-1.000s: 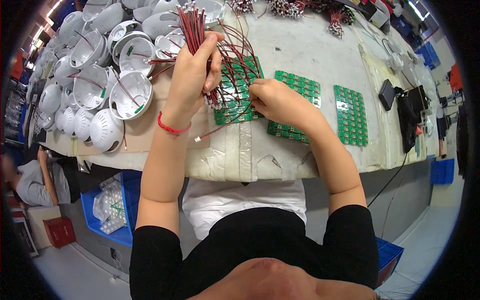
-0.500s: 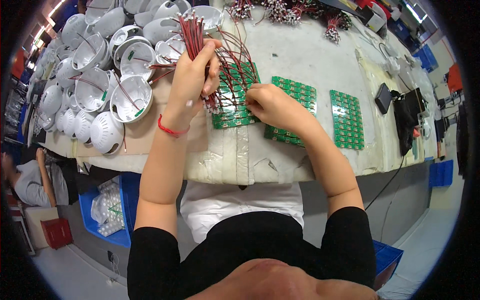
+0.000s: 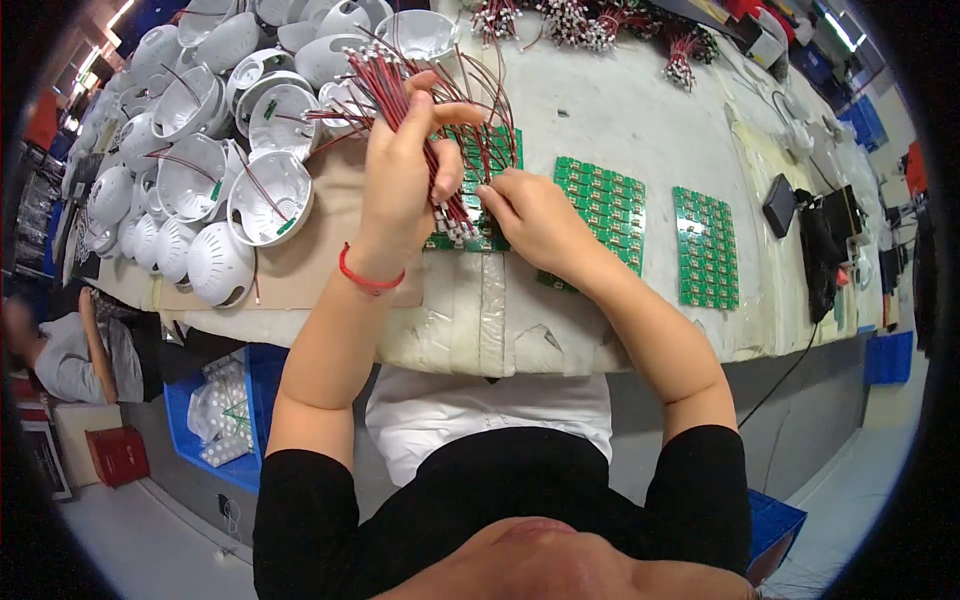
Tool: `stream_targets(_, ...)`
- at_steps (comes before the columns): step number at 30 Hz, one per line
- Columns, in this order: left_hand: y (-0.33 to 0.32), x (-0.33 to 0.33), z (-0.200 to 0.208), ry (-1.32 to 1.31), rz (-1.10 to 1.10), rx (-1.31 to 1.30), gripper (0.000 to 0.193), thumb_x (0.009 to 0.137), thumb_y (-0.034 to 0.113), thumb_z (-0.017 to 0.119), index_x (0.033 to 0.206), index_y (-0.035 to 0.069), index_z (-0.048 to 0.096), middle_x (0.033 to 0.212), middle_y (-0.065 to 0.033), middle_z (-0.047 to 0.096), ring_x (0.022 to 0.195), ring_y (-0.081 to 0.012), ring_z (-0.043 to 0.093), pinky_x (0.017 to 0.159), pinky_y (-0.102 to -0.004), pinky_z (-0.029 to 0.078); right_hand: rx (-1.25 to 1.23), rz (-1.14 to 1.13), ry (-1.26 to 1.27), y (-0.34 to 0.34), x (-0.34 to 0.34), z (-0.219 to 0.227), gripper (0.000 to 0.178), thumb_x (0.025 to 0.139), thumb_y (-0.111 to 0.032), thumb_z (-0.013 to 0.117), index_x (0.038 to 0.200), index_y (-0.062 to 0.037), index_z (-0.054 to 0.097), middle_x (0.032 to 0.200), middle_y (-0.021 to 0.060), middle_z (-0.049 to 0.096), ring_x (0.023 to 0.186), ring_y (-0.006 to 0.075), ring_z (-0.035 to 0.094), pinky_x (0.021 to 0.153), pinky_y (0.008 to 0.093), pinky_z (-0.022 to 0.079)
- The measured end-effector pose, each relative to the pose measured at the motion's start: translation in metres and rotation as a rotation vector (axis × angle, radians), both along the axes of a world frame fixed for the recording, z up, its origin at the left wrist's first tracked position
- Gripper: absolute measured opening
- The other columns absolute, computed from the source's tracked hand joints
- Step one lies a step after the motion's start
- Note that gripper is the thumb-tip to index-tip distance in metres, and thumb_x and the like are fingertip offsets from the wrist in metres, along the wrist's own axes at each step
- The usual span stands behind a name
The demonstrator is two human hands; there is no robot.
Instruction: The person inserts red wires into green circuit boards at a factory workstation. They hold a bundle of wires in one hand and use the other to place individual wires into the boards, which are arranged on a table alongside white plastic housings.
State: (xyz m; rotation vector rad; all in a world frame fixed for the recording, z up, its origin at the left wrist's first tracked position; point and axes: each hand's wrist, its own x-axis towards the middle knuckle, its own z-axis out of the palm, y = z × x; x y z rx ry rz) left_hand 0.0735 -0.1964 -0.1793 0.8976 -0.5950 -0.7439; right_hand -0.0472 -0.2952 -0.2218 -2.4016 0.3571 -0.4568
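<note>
My left hand (image 3: 400,175), with a red cord on its wrist, is closed around a thick bundle of red and black wires (image 3: 378,82) with small white connectors at the ends. Its index finger reaches out toward the right. Beneath lies a green circuit board panel (image 3: 492,238), partly hidden by my hands and by loose wires (image 3: 492,90) arching over it. Thumb and fingers of my right hand (image 3: 540,222) are pinched together over that panel's right side, beside the wires. What they pinch is too small to make out.
Many white plastic housings (image 3: 270,198) are piled on the left, some with wires inside. More green panels (image 3: 605,205) lie right of my right hand, and another panel (image 3: 707,250) farther right. Wire bundles (image 3: 590,22) lie along the far edge. A black device (image 3: 779,205) sits at the right.
My right hand has shifted slightly left and its thumb is now stretched toward the wires. The left hand has turned a little, its index finger lifting off the bundle. The view has shifted slightly.
</note>
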Motion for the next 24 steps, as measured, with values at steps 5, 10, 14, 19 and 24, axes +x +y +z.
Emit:
stream_targets(5, -0.003, 0.004, -0.007, -0.007, -0.002, -0.007, 0.028, 0.099, 0.025, 0.033, 0.121, 0.008, 0.035, 0.099, -0.0172, 0.061, 0.041, -0.0078, 0.045, 0.034, -0.0201, 0.033, 0.091, -0.061, -0.155, 0.006, -0.005, 0.018, 0.022, 0.088, -0.016, 0.053, 0.08, 0.0041, 0.056, 0.074, 0.019, 0.058, 0.069, 0.0342, 0.057, 0.065, 0.0412, 0.044)
stream_targets(10, -0.003, 0.003, -0.004, -0.022, 0.017, 0.014, 0.029, 0.099, 0.026, 0.033, 0.121, 0.007, 0.034, 0.099, -0.0177, 0.061, 0.048, -0.012, 0.054, 0.039, -0.0217, 0.041, 0.481, 0.06, -0.101, 0.012, -0.011, 0.026, 0.023, 0.083, -0.019, 0.065, 0.08, 0.0018, 0.055, 0.064, 0.0071, 0.056, 0.055, 0.0132, 0.052, 0.052, 0.0287, 0.041)
stream_targets(14, -0.005, 0.0, -0.003, -0.06, 0.019, 0.053, 0.033, 0.099, 0.029, 0.034, 0.121, 0.005, 0.034, 0.097, -0.0172, 0.061, 0.052, -0.0137, 0.058, 0.043, -0.0232, 0.046, 0.625, 0.108, 0.011, 0.008, -0.013, 0.023, 0.022, 0.08, -0.02, 0.069, 0.078, -0.0025, 0.056, 0.063, 0.0001, 0.054, 0.053, 0.0069, 0.048, 0.047, 0.0242, 0.037)
stream_targets(19, -0.004, 0.003, -0.003, -0.163, 0.044, 0.114, 0.036, 0.099, 0.031, 0.033, 0.12, 0.002, 0.035, 0.088, -0.0168, 0.062, 0.051, -0.018, 0.061, 0.044, -0.0269, 0.051, 1.16, 0.218, 0.083, -0.007, -0.019, 0.042, 0.016, 0.081, -0.018, 0.067, 0.08, -0.0082, 0.054, 0.059, -0.0058, 0.045, 0.049, 0.0031, 0.041, 0.043, 0.0189, 0.032)
stream_targets(24, -0.005, 0.008, -0.005, -0.276, 0.07, 0.185, 0.044, 0.097, 0.04, 0.036, 0.114, 0.0, 0.039, 0.076, -0.014, 0.062, 0.041, -0.0122, 0.053, 0.033, -0.0209, 0.035, 1.513, 0.286, -0.053, -0.015, -0.02, 0.045, 0.009, 0.084, -0.014, 0.062, 0.084, -0.0079, 0.055, 0.059, -0.0058, 0.045, 0.043, 0.002, 0.035, 0.041, 0.0172, 0.027)
